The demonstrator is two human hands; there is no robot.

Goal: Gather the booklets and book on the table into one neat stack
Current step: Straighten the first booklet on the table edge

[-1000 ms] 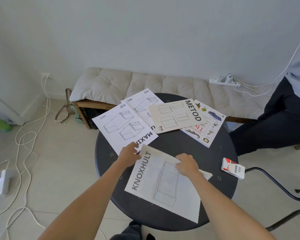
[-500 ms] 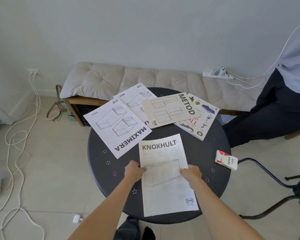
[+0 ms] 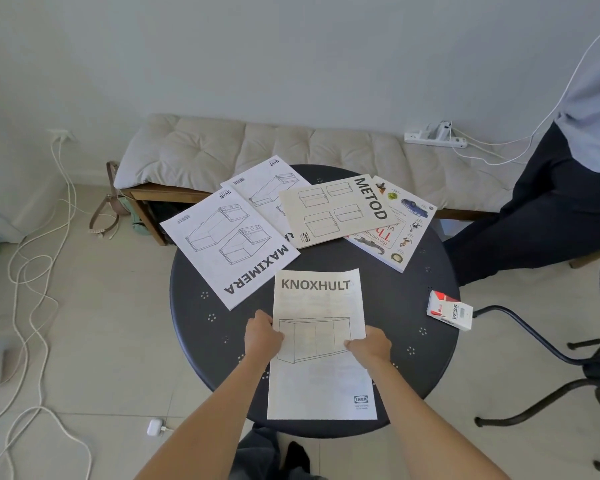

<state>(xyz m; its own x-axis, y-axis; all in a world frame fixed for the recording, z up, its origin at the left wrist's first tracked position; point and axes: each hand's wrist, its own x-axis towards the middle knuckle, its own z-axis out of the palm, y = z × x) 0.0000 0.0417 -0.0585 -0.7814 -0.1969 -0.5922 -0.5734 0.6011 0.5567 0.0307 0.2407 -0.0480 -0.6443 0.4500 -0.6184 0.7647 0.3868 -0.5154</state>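
Observation:
The white KNOXHULT booklet point(image 3: 321, 306) lies squared toward me on the round dark table point(image 3: 395, 299). My left hand point(image 3: 261, 336) grips its left edge and my right hand point(image 3: 369, 346) grips its right edge. Farther back, the MAXIMERA booklet point(image 3: 227, 245) overhangs the table's left rim. Behind it a second white booklet point(image 3: 262, 183) is partly covered. The beige METOD booklet point(image 3: 336, 209) overlaps both that booklet and a colourful picture book point(image 3: 407, 223) at the back right.
A red-and-white VESS box point(image 3: 449, 310) sits at the table's right edge. A cushioned bench point(image 3: 291, 147) stands behind the table. A seated person's dark trouser leg point(image 3: 534, 216) and chair legs point(image 3: 551, 375) are to the right. Cables point(image 3: 32, 271) trail over the floor on the left.
Both hands turned the KNOXHULT booklet from a tilted position until its title faces me, then set it flat near the table's front. The other booklets stayed put.

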